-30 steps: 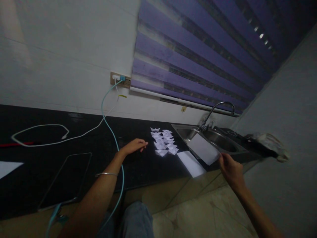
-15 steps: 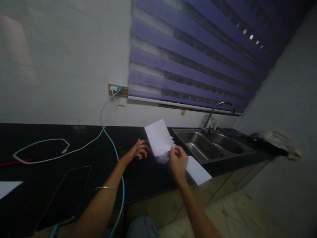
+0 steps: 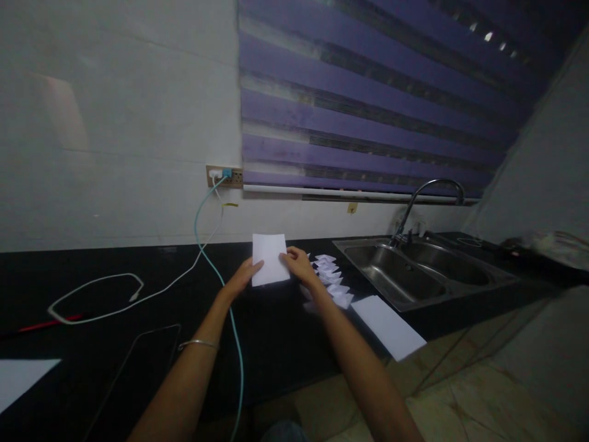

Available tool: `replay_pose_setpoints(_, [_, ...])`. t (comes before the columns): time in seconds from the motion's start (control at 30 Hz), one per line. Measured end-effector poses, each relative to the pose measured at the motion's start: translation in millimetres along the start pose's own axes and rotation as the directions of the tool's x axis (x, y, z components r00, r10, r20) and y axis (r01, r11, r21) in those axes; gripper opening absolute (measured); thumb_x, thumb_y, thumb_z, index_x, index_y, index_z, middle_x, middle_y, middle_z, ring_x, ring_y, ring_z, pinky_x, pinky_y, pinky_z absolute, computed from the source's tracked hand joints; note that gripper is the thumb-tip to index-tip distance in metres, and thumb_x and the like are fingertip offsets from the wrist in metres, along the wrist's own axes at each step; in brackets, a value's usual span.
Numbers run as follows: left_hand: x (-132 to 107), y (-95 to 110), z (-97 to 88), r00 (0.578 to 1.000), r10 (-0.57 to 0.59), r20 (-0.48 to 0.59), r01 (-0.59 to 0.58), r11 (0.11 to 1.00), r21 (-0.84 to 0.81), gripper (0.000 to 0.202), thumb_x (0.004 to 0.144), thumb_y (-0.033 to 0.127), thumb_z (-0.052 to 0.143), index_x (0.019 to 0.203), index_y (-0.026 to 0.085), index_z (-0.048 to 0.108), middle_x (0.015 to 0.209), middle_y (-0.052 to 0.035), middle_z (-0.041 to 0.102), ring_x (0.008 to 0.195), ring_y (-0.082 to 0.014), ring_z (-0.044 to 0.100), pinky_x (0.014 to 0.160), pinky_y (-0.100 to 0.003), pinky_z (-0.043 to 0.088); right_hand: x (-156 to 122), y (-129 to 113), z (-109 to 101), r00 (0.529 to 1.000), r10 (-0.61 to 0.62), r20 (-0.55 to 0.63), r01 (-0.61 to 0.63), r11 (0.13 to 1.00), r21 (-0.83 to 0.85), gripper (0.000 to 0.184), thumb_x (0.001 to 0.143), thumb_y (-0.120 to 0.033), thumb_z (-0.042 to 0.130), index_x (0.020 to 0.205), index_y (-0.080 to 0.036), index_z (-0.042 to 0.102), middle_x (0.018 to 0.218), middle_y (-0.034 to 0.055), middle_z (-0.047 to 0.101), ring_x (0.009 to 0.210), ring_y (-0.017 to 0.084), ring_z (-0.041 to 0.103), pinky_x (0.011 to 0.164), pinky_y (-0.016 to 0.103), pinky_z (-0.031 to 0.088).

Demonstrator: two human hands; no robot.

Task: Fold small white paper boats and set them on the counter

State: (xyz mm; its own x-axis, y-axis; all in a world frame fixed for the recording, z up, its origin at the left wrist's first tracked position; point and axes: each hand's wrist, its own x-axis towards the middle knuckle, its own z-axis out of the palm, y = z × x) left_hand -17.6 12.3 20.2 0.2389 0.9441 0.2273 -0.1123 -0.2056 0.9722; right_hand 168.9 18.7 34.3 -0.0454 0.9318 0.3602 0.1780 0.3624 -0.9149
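The left hand has joined the right hand on the sheet; now both grip its sides, holding it squarely, around nine o'clock from the paper boats.

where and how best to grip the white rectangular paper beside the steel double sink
I'd pinch the white rectangular paper by its near short edge, coming from the front: it lies flat on the black countertop, and that edge seems to overhang, likely leaving room for a thumb underneath.
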Motion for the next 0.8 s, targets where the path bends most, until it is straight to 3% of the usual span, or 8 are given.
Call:
replay_pose_setpoints(0.07, [3, -2, -4.6, 0.999, -0.026, 0.035, 0.026, 1.0, 0.015, 0.059, 0.066, 0.05, 0.073, 0.105, 0.007, 0.061, 0.086, -0.0123, 0.071, 0.076, -0.024, 0.066, 0.067, -0.033, 0.051, 9, 2, -4, 0.994, -0.042, 0.103, 0.036, 0.997, 0.063, 0.023, 0.073, -0.033, 0.062, 0.085, -0.015, 0.066, 0.072, 0.0011, 0.066, 0.061, 0.013, 0.057, 0.054, 0.022, 0.043])
replay_pose_setpoints(0.17, [7, -7, -8.3, 0.996, -0.067, 0.058, 0.066, 0.998, 0.018, 0.055, 0.069, 0.05, 0.071, 0.105, 0.008, 0.061, 0.088, -0.0112, 0.071, 0.077, -0.0222, 0.066, 0.07, -0.032, 0.052, 15, 7, -7, 0.987, -0.056, 0.151, 0.037, 0.991, 0.127, 0.026, 0.073, -0.031, 0.062, 0.092, -0.015, 0.066, 0.073, 0.0015, 0.068, 0.059, 0.012, 0.058, 0.053, 0.021, 0.043])
replay_pose_setpoints(0.23, [12, -10, -10.2, 0.992, -0.113, 0.046, 0.114, 0.993, -0.005, 0.054, 0.074, 0.054, 0.065, 0.105, 0.011, 0.06, 0.081, -0.0087, 0.071, 0.071, -0.0199, 0.065, 0.062, -0.03, 0.052, 17, 11, -8, 0.991, -0.033, 0.131, 0.015, 0.99, 0.142, 0.027, 0.073, -0.03, 0.061, 0.094, -0.015, 0.067, 0.073, 0.0016, 0.068, 0.057, 0.012, 0.057, 0.051, 0.02, 0.042])
replay_pose_setpoints(0.33, [17, -11, -14.1, 0.976, -0.21, 0.052, 0.214, 0.973, -0.082, 0.062, 0.082, 0.069, 0.041, 0.106, 0.014, 0.058, 0.07, -0.0056, 0.067, 0.058, -0.0178, 0.063, 0.049, -0.027, 0.048, 19, 18, -8, 0.996, -0.051, 0.078, 0.039, 0.988, 0.146, 0.027, 0.072, -0.029, 0.061, 0.094, -0.014, 0.068, 0.073, 0.0018, 0.069, 0.057, 0.012, 0.057, 0.052, 0.021, 0.042])
replay_pose_setpoints(0.47, [13, -3, -17.5, 0.965, -0.243, 0.099, 0.26, 0.938, -0.228, 0.077, 0.08, 0.077, 0.023, 0.107, 0.015, 0.058, 0.075, -0.0101, 0.068, 0.066, -0.0209, 0.064, 0.053, -0.029, 0.049, 23, 24, -8, 0.993, -0.115, -0.017, 0.117, 0.982, 0.145, 0.027, 0.071, -0.029, 0.062, 0.092, -0.015, 0.071, 0.079, 0.0026, 0.07, 0.065, 0.013, 0.059, 0.06, 0.023, 0.044])
replay_pose_setpoints(0.67, [-4, 13, -10.9, 0.916, -0.253, 0.311, 0.36, 0.859, -0.363, 0.074, 0.08, 0.074, 0.034, 0.121, 0.015, 0.054, 0.1, -0.016, 0.067, 0.092, -0.0284, 0.063, 0.076, -0.042, 0.052, 20, 22, -7, 0.983, -0.178, 0.055, 0.172, 0.98, 0.105, 0.019, 0.073, -0.027, 0.061, 0.085, -0.018, 0.073, 0.082, 0.0029, 0.072, 0.074, 0.017, 0.062, 0.068, 0.027, 0.046])
replay_pose_setpoints(0.8, [-10, 11, -7.5, 0.898, -0.297, 0.326, 0.388, 0.883, -0.263, 0.056, 0.08, 0.057, 0.055, 0.121, 0.018, 0.055, 0.107, -0.0157, 0.065, 0.097, -0.029, 0.061, 0.078, -0.043, 0.051, 14, 14, -8, 0.972, -0.189, 0.137, 0.181, 0.981, 0.071, 0.019, 0.073, -0.024, 0.059, 0.084, -0.019, 0.074, 0.083, 0.0041, 0.073, 0.077, 0.019, 0.065, 0.071, 0.03, 0.048])
